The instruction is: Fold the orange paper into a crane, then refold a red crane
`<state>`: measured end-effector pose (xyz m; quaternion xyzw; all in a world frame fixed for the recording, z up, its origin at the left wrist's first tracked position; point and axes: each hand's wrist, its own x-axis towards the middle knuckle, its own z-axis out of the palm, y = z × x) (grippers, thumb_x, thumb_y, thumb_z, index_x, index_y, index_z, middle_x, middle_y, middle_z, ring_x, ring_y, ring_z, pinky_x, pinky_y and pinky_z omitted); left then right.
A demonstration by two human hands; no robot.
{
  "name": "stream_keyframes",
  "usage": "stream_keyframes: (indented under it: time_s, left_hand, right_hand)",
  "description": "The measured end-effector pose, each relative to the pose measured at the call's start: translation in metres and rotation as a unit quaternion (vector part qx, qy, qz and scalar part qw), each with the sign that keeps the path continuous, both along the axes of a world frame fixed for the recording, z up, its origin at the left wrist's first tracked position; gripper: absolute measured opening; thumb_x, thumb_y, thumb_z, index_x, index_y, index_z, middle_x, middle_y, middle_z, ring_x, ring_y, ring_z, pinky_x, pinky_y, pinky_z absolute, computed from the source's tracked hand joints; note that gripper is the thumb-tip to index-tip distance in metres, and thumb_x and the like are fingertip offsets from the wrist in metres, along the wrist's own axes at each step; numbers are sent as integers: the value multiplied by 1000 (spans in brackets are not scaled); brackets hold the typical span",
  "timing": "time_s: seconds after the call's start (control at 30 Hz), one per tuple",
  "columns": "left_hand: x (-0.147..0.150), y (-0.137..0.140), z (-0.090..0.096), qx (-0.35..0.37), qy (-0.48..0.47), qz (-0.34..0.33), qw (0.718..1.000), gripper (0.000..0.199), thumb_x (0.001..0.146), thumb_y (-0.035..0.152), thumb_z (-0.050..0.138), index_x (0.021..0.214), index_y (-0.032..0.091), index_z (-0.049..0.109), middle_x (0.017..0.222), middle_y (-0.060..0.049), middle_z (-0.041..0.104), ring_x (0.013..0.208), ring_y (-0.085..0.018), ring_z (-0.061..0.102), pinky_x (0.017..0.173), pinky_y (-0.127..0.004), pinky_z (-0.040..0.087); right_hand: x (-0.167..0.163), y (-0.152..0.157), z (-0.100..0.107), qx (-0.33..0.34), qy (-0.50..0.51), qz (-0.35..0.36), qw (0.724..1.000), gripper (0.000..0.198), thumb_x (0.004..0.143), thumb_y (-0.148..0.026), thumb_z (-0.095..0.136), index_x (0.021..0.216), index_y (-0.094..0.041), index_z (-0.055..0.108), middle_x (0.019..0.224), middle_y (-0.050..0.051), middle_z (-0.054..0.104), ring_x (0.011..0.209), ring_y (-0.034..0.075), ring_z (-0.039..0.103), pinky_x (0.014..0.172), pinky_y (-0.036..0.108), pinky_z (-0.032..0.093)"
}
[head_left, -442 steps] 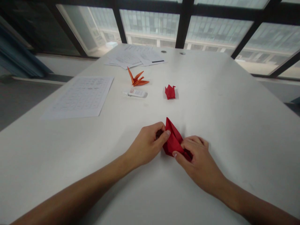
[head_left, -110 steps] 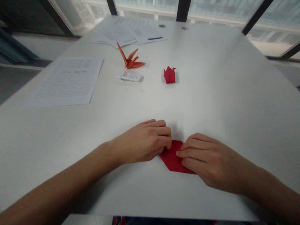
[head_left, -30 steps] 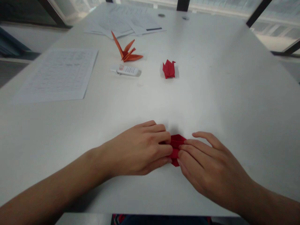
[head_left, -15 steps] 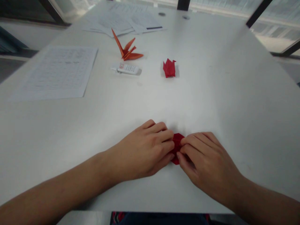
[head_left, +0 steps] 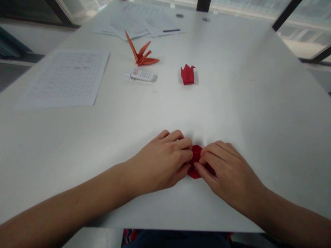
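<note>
You are sitting at a wide white table (head_left: 258, 103) that is catching soft daylight. Beyond its far edge, dark-framed windows (head_left: 287, 13) are showing pale buildings, and grey floor (head_left: 10, 74) is lying to your left.

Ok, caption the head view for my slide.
Left hand and right hand press folded red paper on white table.

We counted two finished paper cranes, one orange crane (head_left: 141, 55) and one red crane (head_left: 187, 74), plus one glue tube (head_left: 141, 74) and one printed sheet (head_left: 66, 78).
</note>
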<state>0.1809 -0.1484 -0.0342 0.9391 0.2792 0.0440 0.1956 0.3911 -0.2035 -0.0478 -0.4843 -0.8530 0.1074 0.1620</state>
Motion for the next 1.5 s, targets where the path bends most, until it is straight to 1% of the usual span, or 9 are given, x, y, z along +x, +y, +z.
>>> stream_keyframes:
  time_s: [0.4,0.57,0.63,0.8,0.97,1.2,1.33,1.43,1.5]
  left_hand:
    - [-2,0,-6,17,18,-5,1000,8,101,25,53,96,22,58,107,-3,63,98,-25,51,81,-40,35]
    - [-2,0,-8,18,23,-4,1000,5,100,21,53,96,22,56,108,-3,63,98,-26,50,80,-40,34]
    - [-4,2,-9,14,23,-12,1000,5,99,19,54,96,22,56,109,-3,63,99,-26,50,81,-41,34]
    - [-12,10,-8,-35,5,-38,999,7,100,18,54,98,24,58,110,-1,64,104,-25,50,89,-40,37]
    - [-16,15,-7,-64,-5,-49,997,6,100,22,57,104,25,60,109,0,67,104,-24,51,94,-38,38]
    - [-16,15,-6,-58,-14,-40,997,48,99,21,60,145,28,45,125,-3,68,112,-26,53,96,-37,40]
    - [-17,16,-7,-56,-2,-35,998,60,99,22,61,153,28,37,131,-4,66,117,-26,53,99,-37,40]
    - [-18,16,-7,-63,0,-33,997,58,98,21,61,152,29,40,130,-4,66,117,-26,53,100,-37,40]
    - [-18,16,-6,-69,-1,-29,997,58,98,21,61,152,31,41,127,-3,66,117,-26,53,99,-37,41]
  right_hand:
    - [6,4,1,21,-62,53,996,9,96,-17,64,89,-21,66,87,4,67,85,25,57,80,41,43]
    - [10,1,10,80,-64,207,973,21,101,-13,53,103,-16,74,103,9,74,96,25,64,87,42,50]
    - [11,-1,14,90,-80,230,966,26,102,-11,49,109,-11,75,108,12,76,101,26,66,94,43,51]
    - [14,-4,20,87,-86,203,972,35,105,-11,42,112,-12,76,116,10,77,105,26,68,107,45,49]
    - [16,0,21,100,-92,232,963,36,105,-13,41,118,-11,75,123,8,76,114,26,69,116,45,46]
    - [38,-10,12,53,-106,235,965,36,106,-18,44,134,-12,67,143,8,66,133,26,60,124,45,38]
    - [53,-17,7,31,-108,232,966,42,102,-12,46,141,-14,61,152,8,58,141,26,53,127,49,33]
    - [62,-18,12,12,-86,233,969,41,98,-9,50,135,-13,65,148,9,61,140,27,54,127,51,33]
    - [69,-15,19,33,-43,213,976,33,94,-6,54,121,-15,71,140,9,68,136,25,58,126,50,36]
